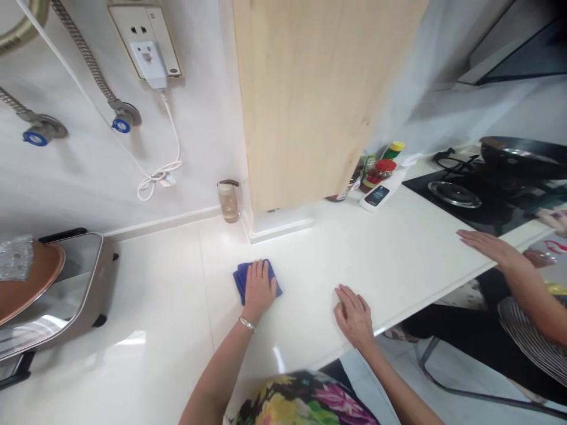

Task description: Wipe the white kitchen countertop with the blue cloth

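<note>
A folded blue cloth (240, 282) lies on the white countertop (310, 260), near the foot of the wall column. My left hand (258, 286), with a bracelet at its wrist, presses down on the cloth and grips it under the fingers and thumb. To the right, near the counter's front edge, my right hand (354, 313) rests on the surface with fingers loosely bent and apart from the thumb. Nothing shows in it. A frosted cup-like container (228, 202) stands against the wall behind the cloth.
An electric pan with a brown lid (44, 271) stands at left. A wooden cabinet (310, 100) overhangs the counter. Sauce bottles (378, 174) and a white device (375, 198) stand behind. A co-worker's hand (487, 245) rests near the black stove (469, 200).
</note>
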Available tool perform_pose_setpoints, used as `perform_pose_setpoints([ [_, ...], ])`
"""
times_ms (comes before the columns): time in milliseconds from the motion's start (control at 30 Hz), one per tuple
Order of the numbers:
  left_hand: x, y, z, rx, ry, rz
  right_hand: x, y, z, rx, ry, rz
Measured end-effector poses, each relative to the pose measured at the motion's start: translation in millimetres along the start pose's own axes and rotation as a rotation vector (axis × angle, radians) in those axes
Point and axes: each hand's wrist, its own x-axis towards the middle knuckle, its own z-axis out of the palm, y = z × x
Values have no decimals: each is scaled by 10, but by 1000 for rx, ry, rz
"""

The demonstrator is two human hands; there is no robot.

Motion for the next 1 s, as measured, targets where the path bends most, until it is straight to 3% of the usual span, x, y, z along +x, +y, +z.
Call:
perform_pose_setpoints([
  [100, -234, 351, 77, -53, -21, 53, -3, 11, 14, -1, 7, -4],
  [200, -479, 572, 103, -86, -49, 111, -2, 18, 17, 1, 22, -15],
  [400, -934, 592, -126, -111, -130, 234, -11, 12, -3, 7, 4, -12],
  [533, -1205, 386, -371, -115, -163, 248, -37, 8, -9, 11, 11, -10],
  [700, -1529, -5, -618, -42, -139, 167, -64, 29, -8, 24, 2, -11],
  [1000, -1790, -972, -947, 99, 26, -195, -93, 42, -23, 23, 5, -8],
])
